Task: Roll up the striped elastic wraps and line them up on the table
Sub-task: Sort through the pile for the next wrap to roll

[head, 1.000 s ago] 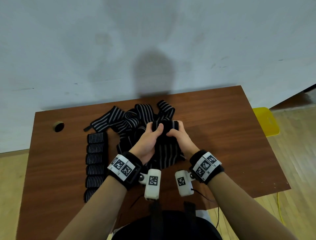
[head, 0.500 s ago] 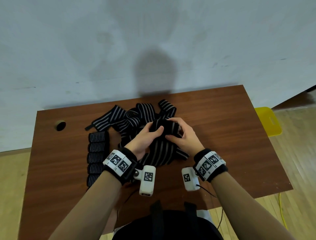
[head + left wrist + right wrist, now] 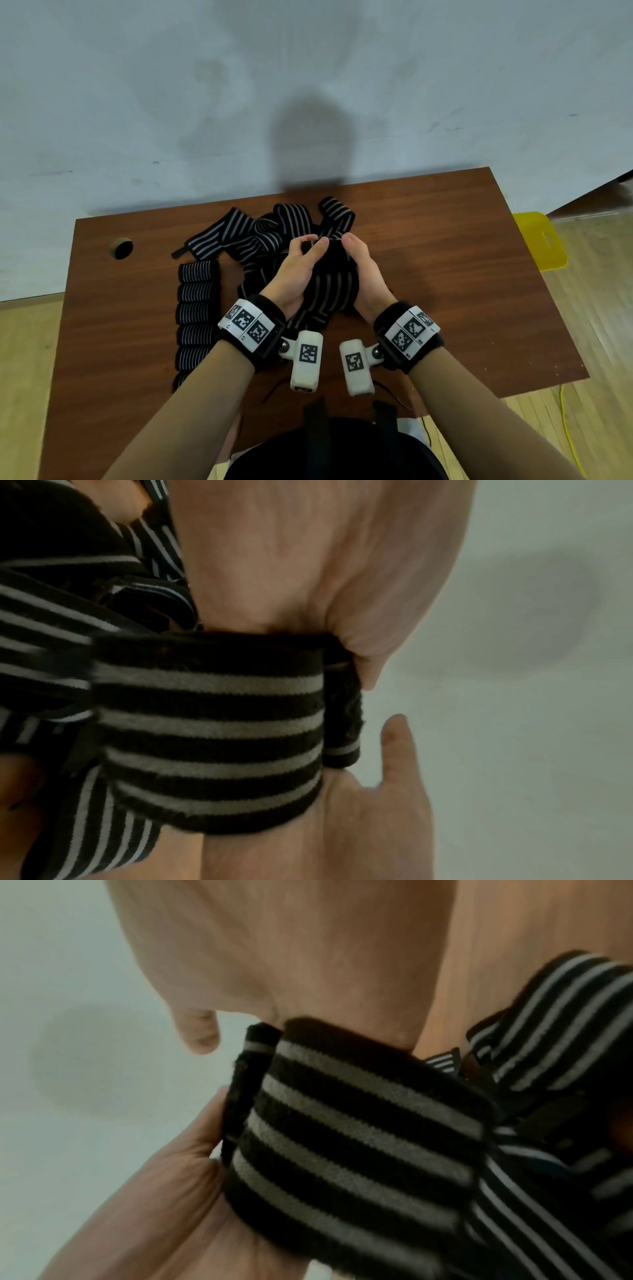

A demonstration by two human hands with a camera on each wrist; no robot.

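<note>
Mid-roll. My left hand [image 3: 297,270] and right hand [image 3: 363,274] clamp a half-rolled wrap [image 3: 334,274] between them at frame centre, fingers curled round its two ends, raised a bit off the table [image 3: 462,274]; the loose tail hangs toward me. Wrist views show the same: striped band pressed between both palms. Left of frame: a column of finished rolls [image 3: 197,308], touching end to end. Beyond my hands: a tangled pile of unrolled wraps [image 3: 274,229]. Next, I reckon: keep tension, turn the roll over the remaining tail, fasten the end, then set it into the column. Slack would loosen the coil.
</note>
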